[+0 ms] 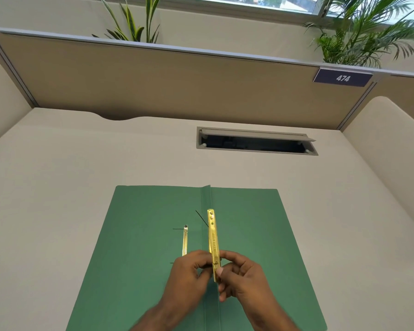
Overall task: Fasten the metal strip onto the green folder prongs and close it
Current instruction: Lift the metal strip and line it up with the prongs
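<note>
The green folder (139, 247) lies open flat on the desk, spine running away from me. A gold metal strip (212, 237) is held above the spine, its long axis pointing away from me. My left hand (189, 273) and my right hand (242, 275) both pinch its near end. The thin gold prongs (185, 242) rise from the folder's left leaf, just left of the strip and apart from it. A thin black line crosses the leaf by the prong tip.
The cream desk (58, 175) extends around the folder. A cable slot (256, 140) with its lid raised sits at the back right. Beige partition walls enclose the desk, with a sign reading 474 (342, 78) and plants behind.
</note>
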A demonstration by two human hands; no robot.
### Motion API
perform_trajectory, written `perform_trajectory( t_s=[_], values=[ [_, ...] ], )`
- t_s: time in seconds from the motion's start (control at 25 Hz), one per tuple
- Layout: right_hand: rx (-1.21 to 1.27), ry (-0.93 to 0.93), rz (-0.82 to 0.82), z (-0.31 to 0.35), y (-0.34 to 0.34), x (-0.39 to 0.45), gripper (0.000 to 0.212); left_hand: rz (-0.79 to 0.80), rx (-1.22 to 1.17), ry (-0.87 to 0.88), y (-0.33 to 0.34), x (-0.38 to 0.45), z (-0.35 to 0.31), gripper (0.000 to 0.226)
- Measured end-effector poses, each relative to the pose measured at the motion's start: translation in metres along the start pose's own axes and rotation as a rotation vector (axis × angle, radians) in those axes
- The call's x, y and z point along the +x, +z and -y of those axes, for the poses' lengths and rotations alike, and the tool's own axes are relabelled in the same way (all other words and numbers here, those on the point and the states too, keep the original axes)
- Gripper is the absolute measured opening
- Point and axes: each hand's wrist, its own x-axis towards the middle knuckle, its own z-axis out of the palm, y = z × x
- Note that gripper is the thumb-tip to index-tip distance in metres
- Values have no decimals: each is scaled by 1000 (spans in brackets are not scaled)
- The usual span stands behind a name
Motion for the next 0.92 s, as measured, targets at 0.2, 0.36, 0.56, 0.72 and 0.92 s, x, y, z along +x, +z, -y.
perform_trajectory(
  t_s=[0.2, 0.36, 0.56, 0.72, 0.92],
  values=[
    [-87, -30, 4, -10, -2, 5, 37, 31, -546, -435, -8, 12, -12, 21],
    [-238, -25, 3, -7, -2, 11, 28, -90, -522, -493, -15, 22, -5, 13],
    [-627, -243, -150, 25, -2, 47, 23, -117, -529, -520, -20, 25, 2, 13],
    [-894, -385, -75, 38, 19, 90, 34, -150, -551, -531, -21, 25, 2, 11],
    [-923, -304, 4, 29, 26, 107, 20, -191, -562, -519, -24, 25, -4, 9]
  ],
)
